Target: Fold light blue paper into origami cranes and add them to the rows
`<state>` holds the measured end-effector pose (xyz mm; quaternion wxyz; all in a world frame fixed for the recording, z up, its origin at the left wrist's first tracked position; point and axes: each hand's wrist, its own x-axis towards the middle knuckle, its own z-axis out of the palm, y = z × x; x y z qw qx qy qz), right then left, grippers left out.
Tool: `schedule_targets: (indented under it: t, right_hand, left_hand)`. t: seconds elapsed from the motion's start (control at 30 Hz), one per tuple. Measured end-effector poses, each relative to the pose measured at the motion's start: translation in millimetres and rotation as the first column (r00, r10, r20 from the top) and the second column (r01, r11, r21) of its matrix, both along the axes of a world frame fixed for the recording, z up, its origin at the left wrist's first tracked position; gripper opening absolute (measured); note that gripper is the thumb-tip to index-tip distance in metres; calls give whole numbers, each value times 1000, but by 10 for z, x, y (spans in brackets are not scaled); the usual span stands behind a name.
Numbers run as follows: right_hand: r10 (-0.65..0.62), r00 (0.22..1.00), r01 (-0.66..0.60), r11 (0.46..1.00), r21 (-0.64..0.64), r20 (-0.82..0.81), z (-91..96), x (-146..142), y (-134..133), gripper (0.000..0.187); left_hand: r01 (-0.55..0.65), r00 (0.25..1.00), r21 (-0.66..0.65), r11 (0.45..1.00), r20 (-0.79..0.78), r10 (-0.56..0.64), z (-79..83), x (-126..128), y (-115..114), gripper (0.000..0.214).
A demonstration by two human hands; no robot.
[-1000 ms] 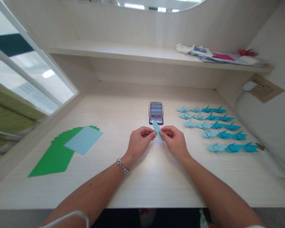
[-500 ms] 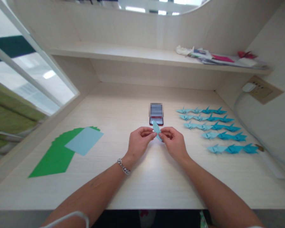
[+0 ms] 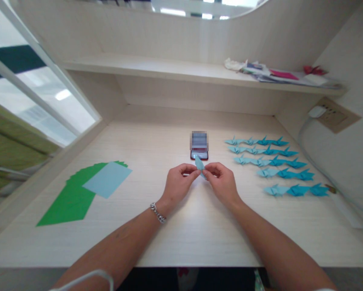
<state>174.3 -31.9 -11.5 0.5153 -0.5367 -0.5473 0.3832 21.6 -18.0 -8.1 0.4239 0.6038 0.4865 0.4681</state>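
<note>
Both of my hands meet above the middle of the pale wooden desk (image 3: 181, 234). My left hand (image 3: 179, 184) and my right hand (image 3: 221, 182) each pinch one side of a small folded light-blue paper piece (image 3: 200, 165), which stands narrow and pointed between the fingertips. A silver bracelet (image 3: 157, 212) circles my left wrist. A phone (image 3: 199, 146) lies flat on the desk just beyond the folded paper.
Several blue paper cranes (image 3: 275, 163) lie in rows at the right. A light-blue sheet (image 3: 107, 179) rests on a stack of green sheets (image 3: 69, 200) at the left. A shelf (image 3: 199, 70) above holds papers (image 3: 278, 74). A wall socket (image 3: 332, 115) with a cable is at the right.
My two hands have drawn slightly closer together around the folded paper. Everything else on the desk lies as before.
</note>
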Motion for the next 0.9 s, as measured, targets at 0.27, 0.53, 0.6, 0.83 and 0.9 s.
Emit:
schedule_targets:
  t: [0.27,0.53,0.6,0.83,0.9]
  right_hand:
    - [-41,987,36,999,38,155,69,18,-18,13]
    - [-24,992,17,998,58,122,59,-4,-24,11]
    - [-32,993,26,998,59,112,54,-6,-19,11]
    - [-49,995,42,996,79,93,65,-22,-51,8]
    - [-48,997,43,996,84,61,64,-26,-57,10]
  left_hand:
    - [29,996,45,999,-82,-26,-18,3,-17,22]
    - [38,993,110,993,-117,-25,-9,7,-47,19]
    - [39,993,117,992,-118,-25,-6,10,-56,19]
    - [39,992,145,989,-124,-21,11,20,-82,18]
    - [42,991,157,987,-131,-22,18,21,-88,17]
